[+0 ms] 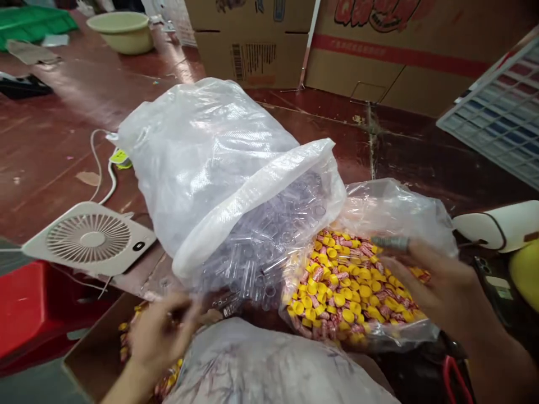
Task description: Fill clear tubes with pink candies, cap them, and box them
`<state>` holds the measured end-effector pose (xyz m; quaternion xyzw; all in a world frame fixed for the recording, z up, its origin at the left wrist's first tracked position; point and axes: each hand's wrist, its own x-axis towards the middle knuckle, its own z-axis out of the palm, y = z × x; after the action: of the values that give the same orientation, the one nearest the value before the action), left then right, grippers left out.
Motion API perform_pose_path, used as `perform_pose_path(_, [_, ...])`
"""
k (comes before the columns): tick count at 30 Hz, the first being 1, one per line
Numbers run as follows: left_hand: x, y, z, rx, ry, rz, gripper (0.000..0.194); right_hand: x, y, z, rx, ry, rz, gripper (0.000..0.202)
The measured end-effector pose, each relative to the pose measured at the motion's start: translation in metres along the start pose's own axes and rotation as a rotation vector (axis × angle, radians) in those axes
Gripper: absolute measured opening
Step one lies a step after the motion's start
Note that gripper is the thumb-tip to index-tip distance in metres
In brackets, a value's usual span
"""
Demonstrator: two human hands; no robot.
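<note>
My right hand is over a clear plastic bag of small yellow caps mixed with red-and-white wrapped pieces. Its fingers stretch out apart, blurred, with a grey wrap around one. Lower left, my left hand hovers above a cardboard box holding more yellow and red-white pieces. Motion smears its fingers, so I cannot tell whether they hold anything. Close by, clear plastic tubes spill from the mouth of a large white translucent sack lying on its side.
A white fan with a cable lies at left above a red stool. Large cartons stand behind the sack. A white plastic crate is at right, and a pale yellow basin sits farther back on the red floor.
</note>
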<state>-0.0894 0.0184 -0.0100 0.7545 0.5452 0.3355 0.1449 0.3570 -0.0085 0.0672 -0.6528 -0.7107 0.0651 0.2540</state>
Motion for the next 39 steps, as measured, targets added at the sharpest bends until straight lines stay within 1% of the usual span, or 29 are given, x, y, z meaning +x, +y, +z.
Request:
perform_pose_path(2, [-0.036,0.002,0.019,-0.028,-0.083,0.057,0.029,-0.033,0.003,0.007,-0.038,-0.035,0.022,0.025])
perform_pose_path(4, [-0.062,0.001,0.038,-0.042,-0.138,0.035,0.026,-0.057,0.003,0.017,-0.020,-0.061,0.040,0.028])
perform_pose_path(6, [-0.076,-0.002,0.052,-0.036,-0.150,0.002,0.027,-0.073,-0.002,0.027,0.022,-0.076,0.050,0.028])
perform_pose_path(8, [-0.080,-0.003,0.061,-0.015,-0.159,0.033,0.028,-0.087,-0.009,0.035,0.047,-0.077,0.043,0.027])
perform_pose_path(11, [-0.080,0.004,0.068,0.038,-0.121,0.147,0.029,-0.106,-0.020,0.048,0.064,-0.078,0.018,0.025])
perform_pose_path(14, [-0.082,0.018,0.074,0.039,-0.066,0.256,0.026,-0.121,-0.028,0.060,0.038,-0.067,0.008,0.025])
perform_pose_path(17, [-0.085,0.033,0.079,-0.026,-0.083,0.317,0.019,-0.126,-0.034,0.071,-0.047,-0.031,-0.014,0.025])
perform_pose_path(19, [-0.084,0.041,0.081,-0.069,-0.091,0.346,0.013,-0.123,-0.041,0.077,-0.115,-0.038,-0.060,0.026])
perform_pose_path(22, [-0.074,0.049,0.077,-0.080,-0.054,0.347,0.005,-0.115,-0.054,0.089,-0.195,-0.083,-0.133,0.031])
perform_pose_path(24, [-0.063,0.052,0.072,-0.039,0.005,0.319,0.005,-0.111,-0.063,0.097,-0.239,-0.098,-0.124,0.033])
perform_pose_path(26, [-0.050,0.055,0.069,0.031,0.052,0.293,0.011,-0.109,-0.069,0.107,-0.289,-0.103,-0.070,0.034])
perform_pose_path(29, [-0.036,0.056,0.070,0.185,0.055,0.288,0.028,-0.109,-0.071,0.119,-0.325,-0.116,-0.003,0.033])
perform_pose_path(31, [-0.031,0.056,0.074,0.281,0.056,0.295,0.030,-0.109,-0.069,0.125,-0.289,-0.109,0.016,0.035])
perform_pose_path(33, [-0.029,0.055,0.078,0.315,0.069,0.309,0.024,-0.109,-0.066,0.128,-0.226,-0.099,0.022,0.038])
perform_pose_path(36, [-0.029,0.053,0.082,0.287,0.090,0.339,0.020,-0.107,-0.065,0.128,-0.127,-0.113,0.038,0.036])
perform_pose_path(39, [-0.029,0.054,0.078,0.182,0.125,0.376,0.026,-0.103,-0.065,0.121,0.033,-0.117,0.072,0.033])
